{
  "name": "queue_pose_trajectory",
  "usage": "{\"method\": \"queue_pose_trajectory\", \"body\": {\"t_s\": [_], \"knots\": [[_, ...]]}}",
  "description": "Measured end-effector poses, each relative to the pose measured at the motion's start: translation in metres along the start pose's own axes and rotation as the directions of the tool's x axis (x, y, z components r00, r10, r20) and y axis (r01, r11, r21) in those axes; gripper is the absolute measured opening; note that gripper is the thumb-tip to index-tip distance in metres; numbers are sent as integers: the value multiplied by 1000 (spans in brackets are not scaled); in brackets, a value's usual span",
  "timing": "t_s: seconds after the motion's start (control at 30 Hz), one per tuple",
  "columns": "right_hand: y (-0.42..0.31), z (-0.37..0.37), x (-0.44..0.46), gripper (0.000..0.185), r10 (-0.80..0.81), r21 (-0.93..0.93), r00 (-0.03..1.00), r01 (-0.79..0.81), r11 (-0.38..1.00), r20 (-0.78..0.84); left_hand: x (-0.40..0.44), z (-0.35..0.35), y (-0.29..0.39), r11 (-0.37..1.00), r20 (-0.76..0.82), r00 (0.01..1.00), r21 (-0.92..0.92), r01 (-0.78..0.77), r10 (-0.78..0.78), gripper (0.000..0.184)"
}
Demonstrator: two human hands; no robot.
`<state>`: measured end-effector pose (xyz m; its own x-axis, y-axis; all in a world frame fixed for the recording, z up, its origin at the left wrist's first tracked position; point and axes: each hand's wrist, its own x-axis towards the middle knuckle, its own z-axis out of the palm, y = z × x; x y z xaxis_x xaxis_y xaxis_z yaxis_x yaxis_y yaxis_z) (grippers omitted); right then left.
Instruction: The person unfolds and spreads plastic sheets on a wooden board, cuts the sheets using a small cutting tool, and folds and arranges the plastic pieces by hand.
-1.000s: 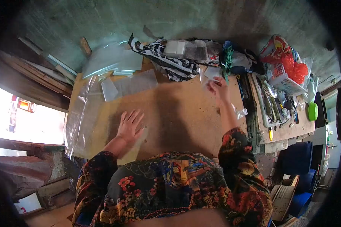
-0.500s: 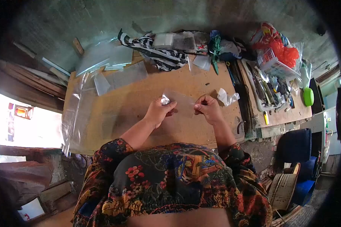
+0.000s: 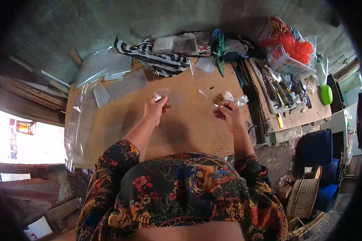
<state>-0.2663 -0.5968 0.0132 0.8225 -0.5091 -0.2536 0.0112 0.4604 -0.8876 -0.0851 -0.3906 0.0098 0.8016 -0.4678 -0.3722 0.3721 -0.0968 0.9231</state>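
Note:
My left hand [image 3: 156, 109] is closed, thumb against fingers, on a crumpled piece of clear film [image 3: 161, 94] over the middle of the wooden board. To the right, my right hand [image 3: 230, 115] pinches one end of a thin clear sheet [image 3: 207, 97], which is seen nearly edge-on and points up and left. Just behind the right hand lies crumpled whitish film [image 3: 240, 100]. The two hands are well apart, both above the board [image 3: 193, 136].
Clear sheets [image 3: 120, 66] are stacked at the back left, and long clear film [image 3: 78, 120] hangs over the left edge. Striped cloth [image 3: 149, 58] and green scissors [image 3: 220, 66] lie along the back. A tool tray [image 3: 275, 90], white basket [image 3: 287, 62] and green bottle [image 3: 326, 95] stand right.
My hands have drawn apart; both were close together at a clear sheet before. The left moved left with crumpled film, the right slightly right, its sheet now tilted edge-on. The view shifted slightly.

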Motion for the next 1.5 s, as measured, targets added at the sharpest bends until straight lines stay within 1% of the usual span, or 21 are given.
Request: {"method": "queue_pose_trajectory", "body": {"t_s": [0.2, 0.33, 0.4, 0.57, 0.6, 0.63, 0.67, 0.73, 0.8, 0.83, 0.87, 0.9, 0.97, 1.1, 1.17, 1.23, 1.3, 1.37, 1.4, 1.47, 1.5], "knots": [[21, -25, -4, 8, 79, 28, 997, -80, 996, 15, 29, -5, -11, 999, -5, 1000, -27, 17, -17, 14], [64, -26, 4, 8, 262, -35, 965, -262, 964, -4, 52, -12, -18, 998, -13, 999, -33, 52, -53, 15], [78, -19, 16, 7, 296, -419, 951, -236, 877, 84, 71, -7, -18, 997, 38, 996, -9, 82, -82, 15], [85, -14, 30, 11, 105, -795, 994, -44, 605, 25, 101, 12, -23, 989, 228, 963, 47, 139, -146, 31], [87, -12, 30, 11, -14, -830, 999, 47, 557, 47, 102, 15, -28, 841, 85, 995, 534, -90, 52, 42], [88, -11, 31, 11, -134, -858, 988, 132, 496, 75, 104, 17, -32, 418, 64, 953, 889, -189, 295, 54], [88, -12, 30, 11, -134, -858, 988, 128, 498, 70, 104, 16, -36, 416, 68, 954, 889, -191, 292, 54], [68, 9, 22, 10, 42, -792, 999, -6, 610, 25, 79, 15, -36, 83, 248, 695, 910, -405, 675, 70], [59, 20, 19, 9, 36, -736, 997, 24, 676, 65, 52, 14, -37, 86, 508, 582, 703, -706, 635, 64], [57, 24, 18, 9, 26, -675, 994, 51, 736, 104, 31, 16, -30, 277, 580, 676, 630, -726, 454, 55], [57, 26, 18, 9, 30, -674, 994, 50, 737, 106, 14, 17, -25, 468, 654, 712, 560, -683, 256, 46], [57, 27, 18, 8, 28, -600, 990, 59, 798, 135, 10, 15, -30, 471, 651, 715, 562, -680, 255, 46], [52, 31, 21, 7, 22, -522, 986, 68, 850, 164, 9, 12, -42, 856, 695, 719, 377, -354, -9, 29], [49, 41, 32, 10, 50, -660, 995, 21, 751, 89, 18, -2, -44, 819, 507, 857, 527, -226, -90, 18], [64, 42, 40, 11, 69, -745, 996, -8, 667, 51, 19, -8, -42, 638, 425, 905, 688, -347, 34, 15], [89, 41, 47, 11, -160, -874, 981, 172, 455, 110, 25, -12, -53, 571, 383, 911, 718, -398, 153, 14], [96, 43, 48, 13, -244, -889, 962, 219, 402, 127, 29, -17, -62, 501, 340, 899, 747, -436, 276, 14], [97, 44, 47, 15, -324, -904, 935, 259, 341, 145, 28, -21, -67, 301, 369, 788, 777, -553, 493, 19], [93, 46, 45, 19, -251, -910, 964, 183, 371, 91, 22, -20, -64, 303, 368, 789, 777, -551, 491, 19], [90, 48, 41, 24, -175, -913, 984, 104, 395, 36, 7, -18, -56, -26, 553, 719, 800, -600, 420, 25], [89, 49, 37, 28, -326, -945, 940, 190, 266, 98, 6, -20, -58, -26, 554, 719, 799, -600, 420, 25]]}}
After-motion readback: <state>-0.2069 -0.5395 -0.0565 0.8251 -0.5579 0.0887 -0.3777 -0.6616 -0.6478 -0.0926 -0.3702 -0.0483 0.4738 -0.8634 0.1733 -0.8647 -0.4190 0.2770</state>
